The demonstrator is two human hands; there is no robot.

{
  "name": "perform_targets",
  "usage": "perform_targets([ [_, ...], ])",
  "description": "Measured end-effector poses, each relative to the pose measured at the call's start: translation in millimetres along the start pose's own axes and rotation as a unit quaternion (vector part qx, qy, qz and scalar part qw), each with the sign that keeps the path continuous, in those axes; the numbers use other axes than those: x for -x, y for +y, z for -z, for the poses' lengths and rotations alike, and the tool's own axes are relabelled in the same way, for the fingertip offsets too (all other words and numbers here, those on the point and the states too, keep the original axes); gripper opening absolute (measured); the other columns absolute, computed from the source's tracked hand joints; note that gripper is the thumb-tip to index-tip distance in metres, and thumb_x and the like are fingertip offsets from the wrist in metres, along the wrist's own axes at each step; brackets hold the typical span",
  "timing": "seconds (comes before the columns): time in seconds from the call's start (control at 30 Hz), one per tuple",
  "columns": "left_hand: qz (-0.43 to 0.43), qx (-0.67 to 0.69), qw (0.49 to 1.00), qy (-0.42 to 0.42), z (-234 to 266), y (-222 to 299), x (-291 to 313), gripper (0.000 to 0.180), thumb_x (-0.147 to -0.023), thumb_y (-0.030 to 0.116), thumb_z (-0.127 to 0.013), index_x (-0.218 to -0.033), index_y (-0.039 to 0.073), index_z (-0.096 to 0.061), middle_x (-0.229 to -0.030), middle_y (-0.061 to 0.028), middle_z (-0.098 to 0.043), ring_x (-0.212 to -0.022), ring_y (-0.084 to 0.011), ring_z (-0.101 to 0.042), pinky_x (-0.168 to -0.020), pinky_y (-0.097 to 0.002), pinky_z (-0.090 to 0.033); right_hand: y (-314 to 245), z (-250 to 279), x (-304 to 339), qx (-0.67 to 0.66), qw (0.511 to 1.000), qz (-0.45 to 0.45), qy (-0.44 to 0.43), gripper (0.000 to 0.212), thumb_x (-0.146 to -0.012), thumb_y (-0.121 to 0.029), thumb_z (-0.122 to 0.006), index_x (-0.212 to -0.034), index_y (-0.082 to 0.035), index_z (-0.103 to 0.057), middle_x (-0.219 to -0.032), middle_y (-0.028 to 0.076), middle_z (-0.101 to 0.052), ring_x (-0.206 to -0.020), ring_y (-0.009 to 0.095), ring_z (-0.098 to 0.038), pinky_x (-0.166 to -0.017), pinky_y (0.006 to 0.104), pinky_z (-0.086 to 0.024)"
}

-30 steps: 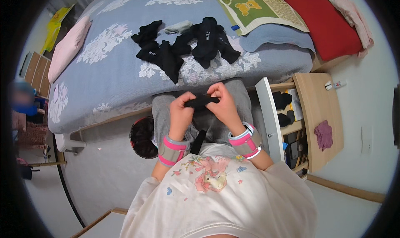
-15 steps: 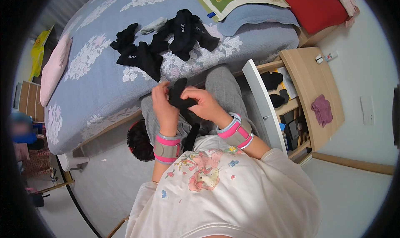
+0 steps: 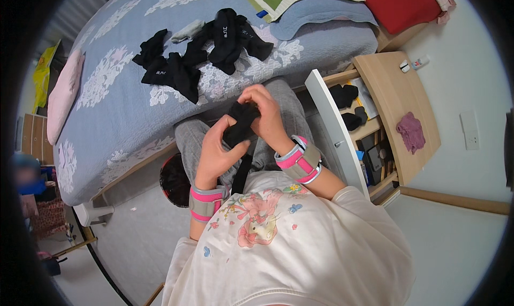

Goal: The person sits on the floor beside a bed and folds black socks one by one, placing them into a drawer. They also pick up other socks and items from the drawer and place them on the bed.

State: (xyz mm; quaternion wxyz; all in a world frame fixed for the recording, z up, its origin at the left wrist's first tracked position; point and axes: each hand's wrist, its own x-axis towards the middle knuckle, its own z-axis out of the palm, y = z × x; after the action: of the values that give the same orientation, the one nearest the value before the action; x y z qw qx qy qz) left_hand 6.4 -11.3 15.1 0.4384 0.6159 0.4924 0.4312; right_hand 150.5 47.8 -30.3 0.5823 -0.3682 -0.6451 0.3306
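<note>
Leftward, one pink pillow (image 3: 65, 97) rests on the bed (image 3: 115, 116), then overlapping black socks (image 3: 225, 43), too jumbled to count, beside one pale bundle (image 3: 187, 32). Left hand (image 3: 213, 155) and right hand (image 3: 267, 118), two grips, both grasp one rumpled, matte-black sock bundle (image 3: 242, 125) over the grey trousers (image 3: 188, 145), its long axis pointing roughly bedward. Rightward, two dark bundles (image 3: 344, 95) lie in one open drawer (image 3: 334, 134).

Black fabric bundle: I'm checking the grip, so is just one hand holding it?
No, the left hand and the right hand both hold the black fabric bundle.
</note>
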Motion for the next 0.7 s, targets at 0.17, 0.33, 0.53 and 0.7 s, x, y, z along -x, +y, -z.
perform_targets([
  [0.17, -0.078, -0.179, 0.944, 0.266, -9.2, -15.1, -10.4, 0.017, -0.063, -0.005, -0.061, -0.076, 0.001, -0.050, -0.070, -0.0081, -0.050, -0.065, -0.0196, -0.049, -0.061, -0.0282, -0.041, 2.5, -3.3, 7.6, -0.121, 0.985, -0.065, -0.104, 0.026, -0.064, 0.010, -0.057, -0.087, 0.000, -0.062, -0.087, 0.005, -0.063, -0.083, 0.019, -0.060, -0.074, 0.0285, -0.046],
  [0.33, -0.150, -0.122, 0.953, 0.232, -4.8, -14.2, -10.4, 0.019, -0.067, -0.009, -0.053, -0.084, 0.001, -0.056, -0.084, -0.0063, -0.057, -0.078, -0.0165, -0.054, -0.071, -0.0243, -0.042, 3.8, 24.9, 6.7, -0.455, 0.798, -0.275, -0.283, 0.030, -0.072, 0.001, -0.060, -0.102, 0.001, -0.064, -0.095, 0.001, -0.063, -0.085, 0.008, -0.056, -0.078, 0.0238, -0.045],
  [0.53, 0.100, 0.317, 0.942, 0.035, -4.8, -24.6, -4.0, 0.040, -0.065, -0.009, -0.052, -0.104, -0.003, -0.058, -0.098, -0.0044, -0.062, -0.088, -0.0140, -0.058, -0.081, -0.0245, -0.044, -6.4, 25.5, -12.4, -0.480, 0.784, -0.357, -0.166, 0.036, -0.075, -0.002, -0.058, -0.111, -0.005, -0.051, -0.088, 0.005, -0.062, -0.081, 0.013, -0.061, -0.070, 0.0271, -0.050],
  [0.7, 0.141, 0.522, 0.838, -0.073, -7.8, -16.5, -4.1, 0.051, -0.069, -0.005, -0.055, -0.120, -0.004, -0.052, -0.113, -0.0067, -0.060, -0.102, -0.0152, -0.057, -0.089, -0.0255, -0.043, -5.2, 17.0, -6.8, -0.436, 0.814, -0.371, -0.098, 0.028, -0.085, -0.014, -0.055, -0.111, -0.007, -0.052, -0.090, 0.003, -0.061, -0.082, 0.011, -0.060, -0.072, 0.0232, -0.047],
])
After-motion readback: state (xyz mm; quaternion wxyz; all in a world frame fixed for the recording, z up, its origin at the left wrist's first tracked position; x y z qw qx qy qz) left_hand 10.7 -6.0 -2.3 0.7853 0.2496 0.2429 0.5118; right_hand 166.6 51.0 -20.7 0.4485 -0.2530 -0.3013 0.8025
